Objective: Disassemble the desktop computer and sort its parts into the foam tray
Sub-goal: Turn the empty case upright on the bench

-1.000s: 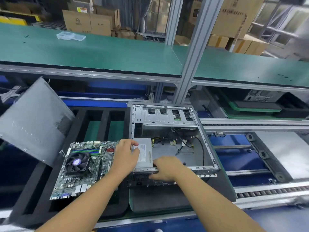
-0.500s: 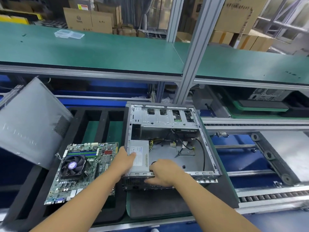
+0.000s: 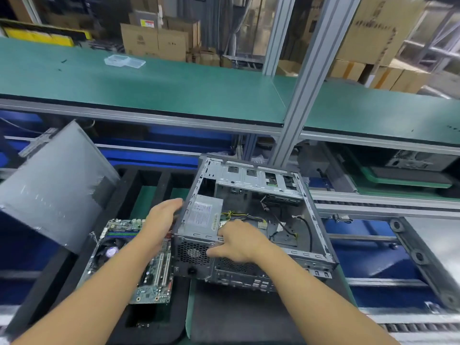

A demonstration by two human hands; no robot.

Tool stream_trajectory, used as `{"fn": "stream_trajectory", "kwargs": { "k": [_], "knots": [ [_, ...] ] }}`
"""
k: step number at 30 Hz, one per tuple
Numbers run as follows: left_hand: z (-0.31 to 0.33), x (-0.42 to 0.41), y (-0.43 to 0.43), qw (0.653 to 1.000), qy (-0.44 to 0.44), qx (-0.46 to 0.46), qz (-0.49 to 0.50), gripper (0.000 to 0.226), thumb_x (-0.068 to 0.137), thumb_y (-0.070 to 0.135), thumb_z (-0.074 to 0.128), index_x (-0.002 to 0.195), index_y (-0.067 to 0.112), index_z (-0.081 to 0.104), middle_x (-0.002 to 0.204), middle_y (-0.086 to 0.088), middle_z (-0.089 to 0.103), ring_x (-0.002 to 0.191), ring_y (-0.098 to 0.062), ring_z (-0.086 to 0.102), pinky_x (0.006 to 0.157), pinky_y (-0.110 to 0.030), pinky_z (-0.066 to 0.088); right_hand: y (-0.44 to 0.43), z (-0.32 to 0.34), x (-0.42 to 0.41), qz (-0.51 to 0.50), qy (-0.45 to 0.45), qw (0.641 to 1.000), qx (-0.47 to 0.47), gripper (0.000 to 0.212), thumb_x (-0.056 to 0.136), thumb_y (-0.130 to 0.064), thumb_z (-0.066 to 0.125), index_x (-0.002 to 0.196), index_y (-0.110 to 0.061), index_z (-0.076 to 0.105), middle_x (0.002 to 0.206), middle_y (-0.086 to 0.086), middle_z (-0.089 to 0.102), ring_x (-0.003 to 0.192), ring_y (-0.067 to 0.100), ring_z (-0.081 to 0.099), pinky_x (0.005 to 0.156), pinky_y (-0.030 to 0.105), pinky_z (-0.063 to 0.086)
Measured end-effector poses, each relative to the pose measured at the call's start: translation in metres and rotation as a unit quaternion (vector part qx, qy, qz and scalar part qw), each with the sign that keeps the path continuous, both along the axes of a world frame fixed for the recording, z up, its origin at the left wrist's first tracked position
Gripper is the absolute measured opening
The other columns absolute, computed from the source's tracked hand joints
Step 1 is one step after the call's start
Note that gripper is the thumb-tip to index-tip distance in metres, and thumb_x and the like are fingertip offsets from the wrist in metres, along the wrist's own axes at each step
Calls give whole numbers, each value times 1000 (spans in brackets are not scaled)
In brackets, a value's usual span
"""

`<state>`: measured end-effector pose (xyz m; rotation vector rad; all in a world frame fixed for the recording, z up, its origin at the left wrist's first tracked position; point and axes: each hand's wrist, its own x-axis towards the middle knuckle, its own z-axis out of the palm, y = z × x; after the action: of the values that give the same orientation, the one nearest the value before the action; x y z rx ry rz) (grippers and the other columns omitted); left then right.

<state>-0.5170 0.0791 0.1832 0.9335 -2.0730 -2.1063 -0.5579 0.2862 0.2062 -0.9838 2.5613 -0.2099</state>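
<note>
Your right hand (image 3: 239, 241) grasps the near rear rim of the computer case (image 3: 194, 267), fingers curled over the edge beside the power supply (image 3: 202, 215), thumb on the rear grille; your left hand (image 3: 160, 220) presses nearly straight fingers against the case's left wall, grasping nothing; the open case sits on a dark mat (image 3: 236, 319), just right of the foam tray (image 3: 129, 185); the motherboard (image 3: 154, 275) lies in the tray's near part, partly under your left forearm; loose cables (image 3: 249, 217) lie inside the case; a grey side panel (image 3: 54, 188) leans tilted at far left; beyond, a green shelf (image 3: 149, 88) carries a clear plastic box (image 3: 124, 61), with cardboard boxes (image 3: 154, 42) behind.
</note>
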Motion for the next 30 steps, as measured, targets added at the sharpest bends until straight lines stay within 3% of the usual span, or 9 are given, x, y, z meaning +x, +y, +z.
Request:
{"fn": "stream_trajectory", "kwargs": {
  "k": [3,6,8,14,18,23,26,28,30],
  "knots": [
    [10,-2,-14,998,16,-32,55,30,87,44,57,109,28,69,113,9,68,106,-12,61,98,-45,43,-6,23,-11,-15,-17,1000,-21,69,81,-68,62,113,-7,67,105,10,72,82,28,65,64,33,53],
    [8,2,-17,985,0,-122,125,21,91,40,45,99,25,60,100,1,60,93,-22,56,91,-44,46,-14,39,-15,-39,-42,998,-27,79,80,-70,63,113,1,66,113,13,70,86,27,69,76,38,57],
    [-2,7,-19,972,-66,-129,183,29,90,39,43,100,16,58,107,-9,59,100,-32,55,96,-46,43,-20,46,-20,-52,-67,995,-44,69,80,-67,66,97,0,69,91,11,71,67,23,61,61,30,50],
    [-25,41,-1,927,-237,246,152,54,93,55,37,104,5,54,108,-14,61,102,-35,58,103,-58,33,-43,54,-25,-81,-83,991,-68,53,81,-59,69,66,-13,50,61,2,44,51,18,38,49,29,30],
    [-33,43,15,899,-161,380,146,75,93,62,29,134,3,50,137,-21,54,124,-39,51,115,-57,23,-55,51,-27,-83,-94,989,-80,51,80,-56,72,63,-14,46,60,1,42,51,17,36,50,29,28],
    [-18,28,33,869,-44,447,206,75,87,71,39,134,15,55,126,-20,62,113,-41,60,90,-63,50,-52,65,-40,-100,-102,986,-86,53,79,-58,72,62,-18,43,60,-3,42,50,14,37,52,29,32],
    [5,12,37,879,19,438,189,66,85,70,44,115,17,69,103,-18,74,89,-41,72,72,-60,56,-42,86,-56,-114,-112,978,-133,43,79,-61,71,82,-18,65,98,1,69,64,7,54,59,26,41],
    [25,-3,35,896,49,403,182,59,86,67,46,110,19,72,99,-13,76,83,-37,74,68,-53,58,-36,101,-63,-132,-109,969,-177,69,79,-62,71,119,-6,65,136,5,60,90,11,64,74,22,45],
    [45,-20,32,916,65,352,180,53,86,65,47,104,23,75,98,-8,77,81,-32,75,66,-46,59,-30,111,-72,-168,-122,948,-239,75,78,-60,74,125,-2,61,149,6,48,120,23,60,91,27,40]
  ]
}}
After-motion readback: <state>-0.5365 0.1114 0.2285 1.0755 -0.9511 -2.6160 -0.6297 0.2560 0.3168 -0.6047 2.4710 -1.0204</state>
